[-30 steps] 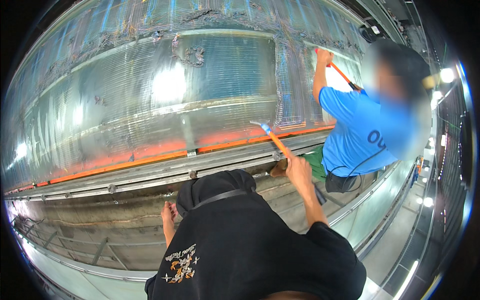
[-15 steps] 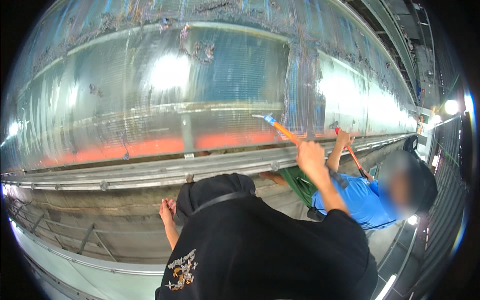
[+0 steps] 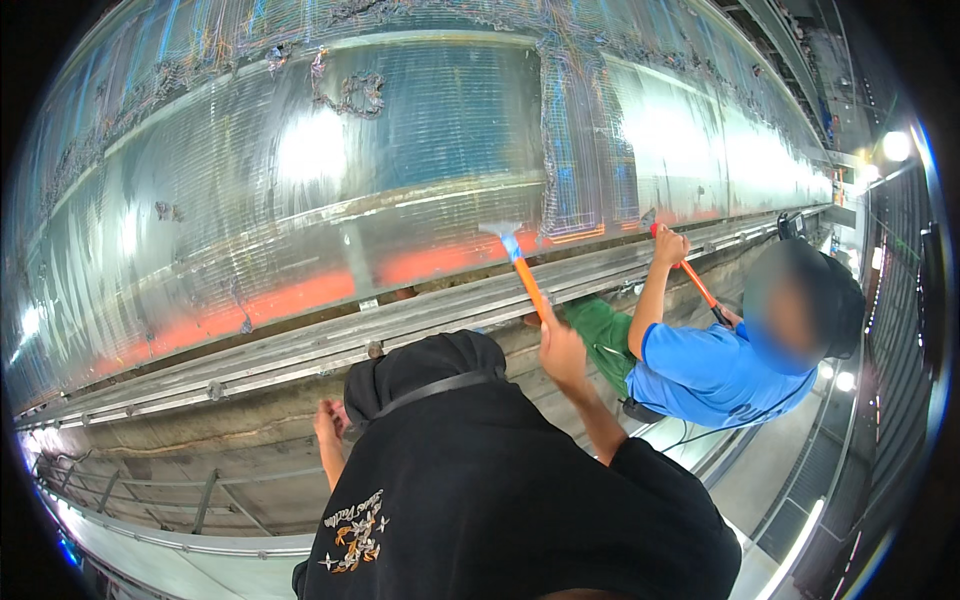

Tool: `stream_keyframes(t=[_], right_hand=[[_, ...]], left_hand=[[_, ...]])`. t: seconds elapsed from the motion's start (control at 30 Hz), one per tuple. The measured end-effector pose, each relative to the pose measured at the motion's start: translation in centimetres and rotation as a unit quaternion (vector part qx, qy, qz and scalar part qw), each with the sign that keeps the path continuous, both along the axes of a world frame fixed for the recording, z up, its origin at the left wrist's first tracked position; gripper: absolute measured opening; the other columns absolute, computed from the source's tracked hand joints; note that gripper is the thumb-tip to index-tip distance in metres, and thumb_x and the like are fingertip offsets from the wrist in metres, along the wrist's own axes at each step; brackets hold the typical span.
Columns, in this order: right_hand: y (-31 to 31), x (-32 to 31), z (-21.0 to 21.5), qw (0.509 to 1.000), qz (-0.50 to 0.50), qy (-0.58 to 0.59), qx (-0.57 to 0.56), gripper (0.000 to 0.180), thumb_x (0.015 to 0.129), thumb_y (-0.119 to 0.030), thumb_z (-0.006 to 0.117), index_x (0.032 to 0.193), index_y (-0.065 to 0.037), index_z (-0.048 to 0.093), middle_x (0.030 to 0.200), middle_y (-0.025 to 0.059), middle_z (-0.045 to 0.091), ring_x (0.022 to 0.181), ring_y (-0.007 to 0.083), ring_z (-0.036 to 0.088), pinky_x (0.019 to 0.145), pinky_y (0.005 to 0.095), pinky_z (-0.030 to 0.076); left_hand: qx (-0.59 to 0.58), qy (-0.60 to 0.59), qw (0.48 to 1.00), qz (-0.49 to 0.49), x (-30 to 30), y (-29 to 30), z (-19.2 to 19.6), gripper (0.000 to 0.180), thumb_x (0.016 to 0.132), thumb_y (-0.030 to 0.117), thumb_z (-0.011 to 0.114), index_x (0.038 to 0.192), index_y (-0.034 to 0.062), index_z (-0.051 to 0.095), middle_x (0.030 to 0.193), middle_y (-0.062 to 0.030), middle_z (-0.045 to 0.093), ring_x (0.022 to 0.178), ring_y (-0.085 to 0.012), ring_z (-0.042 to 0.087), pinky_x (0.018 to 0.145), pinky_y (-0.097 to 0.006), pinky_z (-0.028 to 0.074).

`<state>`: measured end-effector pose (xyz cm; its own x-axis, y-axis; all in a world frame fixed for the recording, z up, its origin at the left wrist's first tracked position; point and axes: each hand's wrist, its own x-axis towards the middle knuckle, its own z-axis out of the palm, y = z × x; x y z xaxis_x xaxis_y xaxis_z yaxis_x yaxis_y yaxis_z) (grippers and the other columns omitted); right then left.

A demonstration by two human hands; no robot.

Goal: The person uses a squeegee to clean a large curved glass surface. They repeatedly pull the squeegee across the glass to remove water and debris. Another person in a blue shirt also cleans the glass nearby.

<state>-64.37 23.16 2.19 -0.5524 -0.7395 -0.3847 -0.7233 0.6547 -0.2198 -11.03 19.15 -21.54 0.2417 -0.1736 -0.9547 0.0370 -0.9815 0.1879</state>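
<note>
My right hand (image 3: 564, 352) is closed round the orange handle of a scraper (image 3: 527, 280) with a blue-wrapped neck and a flat, wide metal blade. The blade is in front of the lower part of a long, shiny panel (image 3: 440, 215), near its orange-red band; whether it touches I cannot tell. My left hand (image 3: 327, 420) hangs low beside my black clothing, with loosely bent fingers partly hidden and nothing visible in them. Fine coloured threads and grey clumps of residue (image 3: 361, 95) cover parts of the panel.
At right, a co-worker in a blue shirt (image 3: 725, 370) holds a red-orange long-handled scraper (image 3: 700, 285) against the panel's lower area. A metal rail (image 3: 290, 365) with bolts runs along the panel's foot. A railing (image 3: 206, 500) stands at lower left.
My right hand has moved left and down with the scraper, whose blade now shows broad and flat. The view has shifted, and the co-worker's hand appears further left and higher.
</note>
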Motion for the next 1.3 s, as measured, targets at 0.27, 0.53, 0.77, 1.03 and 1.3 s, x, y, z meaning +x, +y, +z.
stream_keyframes(t=[0.27,0.53,0.77,1.03,1.3], right_hand=[[-23.9,-15.9,-1.9,0.992,0.084,0.077,0.051,0.054,0.099,-0.019,0.053,0.152,-0.02,0.041,0.091,0.0239,0.072,0.086,0.0456,0.07,0.077,0.0604,0.055],[-43.0,-22.6,-2.6,0.994,0.094,0.018,0.051,0.045,0.091,-0.016,0.053,0.136,-0.015,0.06,0.094,0.0194,0.074,0.072,0.0369,0.073,0.071,0.0514,0.059],[-28.1,-2.7,-8.9,0.845,-0.279,-0.381,-0.249,0.031,0.105,-0.036,0.058,0.095,-0.007,0.06,0.061,0.001,0.054,0.044,0.0139,0.056,0.04,0.0314,0.048],[-20.2,15.7,-6.8,0.74,-0.236,-0.629,0.013,0.041,0.098,-0.035,0.069,0.111,-0.003,0.048,0.095,0.0171,0.074,0.078,0.0246,0.075,0.063,0.0339,0.063],[-20.5,19.2,-11.9,0.771,-0.231,-0.589,0.072,0.047,0.107,-0.053,0.041,0.109,-0.006,0.045,0.072,0.0143,0.068,0.059,0.0235,0.069,0.048,0.0369,0.055]], left_hand=[[-0.146,0.028,0.988,0.038,-2.3,-9.5,2.8,0.035,0.106,0.039,0.053,0.119,0.0084,0.063,0.111,-0.0058,0.071,0.095,-0.0189,0.073,0.078,-0.031,0.057],[-0.123,-0.109,0.986,0.017,-5.0,-3.4,6.9,0.033,0.104,0.036,0.058,0.111,0.0047,0.066,0.09,-0.0073,0.072,0.072,-0.0124,0.068,0.056,-0.023,0.051],[-0.35,-0.086,0.932,0.024,-13.3,-11.9,19.3,0.031,0.108,0.03,0.051,0.117,0.0036,0.065,0.093,-0.0035,0.069,0.081,-0.0079,0.062,0.066,-0.021,0.049],[-0.147,0.2,0.879,-0.407,-17.7,-16.7,28.1,0.033,0.098,0.036,0.069,0.105,0.0044,0.063,0.073,0.0021,0.059,0.055,-0.0067,0.054,0.05,-0.025,0.043],[-0.085,0.218,0.956,-0.175,-13.3,-7.8,34.4,0.04,0.11,0.04,0.045,0.116,0.0044,0.062,0.062,0.001,0.052,0.047,-0.0068,0.044,0.043,-0.024,0.034]])
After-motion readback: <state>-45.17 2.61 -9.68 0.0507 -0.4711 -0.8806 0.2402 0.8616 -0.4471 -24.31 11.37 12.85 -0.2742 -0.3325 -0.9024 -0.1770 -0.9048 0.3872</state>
